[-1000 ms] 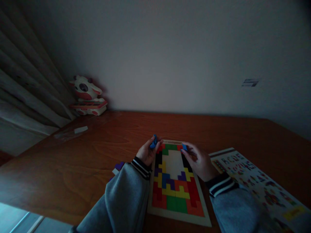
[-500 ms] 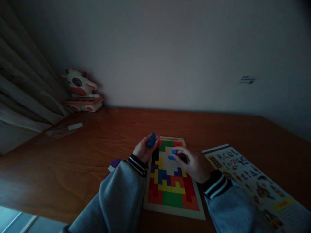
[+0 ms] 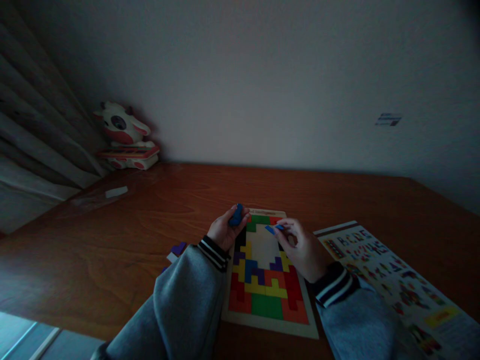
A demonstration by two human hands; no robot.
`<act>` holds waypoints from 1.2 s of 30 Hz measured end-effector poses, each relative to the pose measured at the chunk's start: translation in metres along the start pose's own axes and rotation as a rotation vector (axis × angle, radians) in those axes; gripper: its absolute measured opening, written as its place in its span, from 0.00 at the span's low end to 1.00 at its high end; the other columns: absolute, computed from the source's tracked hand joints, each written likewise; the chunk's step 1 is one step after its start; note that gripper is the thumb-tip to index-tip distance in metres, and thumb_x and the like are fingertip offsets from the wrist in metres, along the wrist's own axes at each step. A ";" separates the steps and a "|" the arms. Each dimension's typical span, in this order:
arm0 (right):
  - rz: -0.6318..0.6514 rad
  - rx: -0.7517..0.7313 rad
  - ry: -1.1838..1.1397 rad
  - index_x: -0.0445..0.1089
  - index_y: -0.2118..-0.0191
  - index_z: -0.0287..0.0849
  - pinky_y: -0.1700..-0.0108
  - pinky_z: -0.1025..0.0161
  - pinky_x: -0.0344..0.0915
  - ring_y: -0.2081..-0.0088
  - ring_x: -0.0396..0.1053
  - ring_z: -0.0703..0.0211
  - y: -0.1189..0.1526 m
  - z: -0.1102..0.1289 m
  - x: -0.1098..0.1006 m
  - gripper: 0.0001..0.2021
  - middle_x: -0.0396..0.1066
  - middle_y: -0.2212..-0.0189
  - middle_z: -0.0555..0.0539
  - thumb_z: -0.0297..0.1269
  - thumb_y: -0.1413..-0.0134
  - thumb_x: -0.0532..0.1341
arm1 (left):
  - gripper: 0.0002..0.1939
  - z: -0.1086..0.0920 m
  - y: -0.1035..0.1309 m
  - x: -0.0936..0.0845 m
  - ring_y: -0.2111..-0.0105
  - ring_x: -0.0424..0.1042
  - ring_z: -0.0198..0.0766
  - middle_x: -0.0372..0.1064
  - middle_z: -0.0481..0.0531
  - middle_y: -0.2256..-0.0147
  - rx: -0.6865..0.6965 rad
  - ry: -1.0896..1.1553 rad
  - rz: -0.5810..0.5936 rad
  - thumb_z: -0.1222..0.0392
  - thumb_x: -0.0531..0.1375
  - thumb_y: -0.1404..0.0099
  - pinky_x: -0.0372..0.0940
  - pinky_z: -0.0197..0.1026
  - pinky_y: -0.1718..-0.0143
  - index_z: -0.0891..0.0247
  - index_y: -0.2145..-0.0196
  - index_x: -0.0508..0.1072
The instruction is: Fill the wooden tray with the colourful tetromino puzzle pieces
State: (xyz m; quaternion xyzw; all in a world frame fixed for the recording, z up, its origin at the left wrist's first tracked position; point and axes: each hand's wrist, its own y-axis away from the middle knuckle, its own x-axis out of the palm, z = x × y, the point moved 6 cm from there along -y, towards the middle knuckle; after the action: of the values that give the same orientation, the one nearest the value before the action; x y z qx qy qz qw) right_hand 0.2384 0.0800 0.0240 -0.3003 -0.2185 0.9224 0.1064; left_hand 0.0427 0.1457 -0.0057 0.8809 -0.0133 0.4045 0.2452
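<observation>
A shallow puzzle board (image 3: 270, 327) lies on the table, partly filled with red, green, yellow, blue, purple and orange block pieces. Bare board shows in its upper middle. Over the board's upper left edge, my left hand (image 3: 224, 232) is closed around blue puzzle pieces (image 3: 236, 215); how many is unclear. My right hand (image 3: 300, 248) pinches one blue puzzle piece (image 3: 270, 229) between thumb and fingers, tilted above the bare area. Fingers cover part of that piece. Beside my left sleeve lie loose purple pieces (image 3: 179, 248) and a white one (image 3: 171, 257).
A printed pattern sheet (image 3: 393, 280) lies right of the board, partly under my right sleeve. At the back left stands a cow-shaped toy (image 3: 125, 135) near a curtain (image 3: 33, 125). A pale strip (image 3: 116, 192) lies on the wooden table (image 3: 180, 200). A wall rises behind.
The blue piece in my right hand has risen slightly off the board and turned to a tilted angle. My left hand keeps its blue pieces, nearly unmoved.
</observation>
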 end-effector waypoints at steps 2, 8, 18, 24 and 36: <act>-0.007 -0.017 0.005 0.67 0.54 0.44 0.62 0.58 0.75 0.64 0.78 0.54 0.000 -0.001 0.000 0.12 0.78 0.62 0.43 0.44 0.38 0.58 | 0.11 0.000 0.000 -0.001 0.68 0.80 0.39 0.78 0.63 0.65 -0.014 -0.001 0.009 0.66 0.54 0.27 0.76 0.34 0.67 0.75 0.61 0.74; -0.023 -0.039 0.040 0.68 0.53 0.46 0.56 0.54 0.74 0.58 0.77 0.53 0.000 -0.008 -0.002 0.11 0.77 0.57 0.43 0.43 0.37 0.58 | 0.10 0.001 0.000 -0.001 0.69 0.79 0.39 0.78 0.62 0.66 -0.038 0.013 -0.008 0.66 0.53 0.27 0.76 0.34 0.68 0.74 0.61 0.73; -0.058 -0.067 0.097 0.71 0.55 0.45 0.60 0.56 0.73 0.62 0.75 0.55 -0.001 -0.006 -0.008 0.10 0.76 0.60 0.44 0.42 0.37 0.58 | 0.10 0.003 -0.001 -0.003 0.69 0.79 0.39 0.78 0.62 0.65 -0.067 0.013 0.003 0.65 0.54 0.28 0.75 0.34 0.70 0.74 0.56 0.73; -0.067 -0.083 0.092 0.65 0.43 0.46 0.56 0.54 0.73 0.60 0.74 0.55 -0.002 -0.009 -0.006 0.18 0.73 0.61 0.44 0.41 0.36 0.57 | 0.10 0.002 0.002 0.000 0.70 0.79 0.37 0.78 0.61 0.66 -0.072 0.017 -0.011 0.66 0.53 0.28 0.75 0.33 0.70 0.74 0.56 0.73; -0.084 0.054 -0.018 0.67 0.50 0.45 0.57 0.54 0.73 0.61 0.76 0.54 0.001 -0.019 -0.005 0.16 0.76 0.57 0.42 0.47 0.39 0.60 | 0.11 0.003 0.003 0.001 0.71 0.78 0.36 0.77 0.59 0.67 -0.078 -0.004 0.004 0.65 0.53 0.27 0.74 0.32 0.71 0.73 0.61 0.73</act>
State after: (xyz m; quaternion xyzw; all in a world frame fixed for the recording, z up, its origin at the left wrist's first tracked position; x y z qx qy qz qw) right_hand 0.2538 0.0836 0.0124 -0.2797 -0.2068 0.9253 0.1511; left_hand 0.0448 0.1415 -0.0056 0.8715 -0.0311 0.4024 0.2786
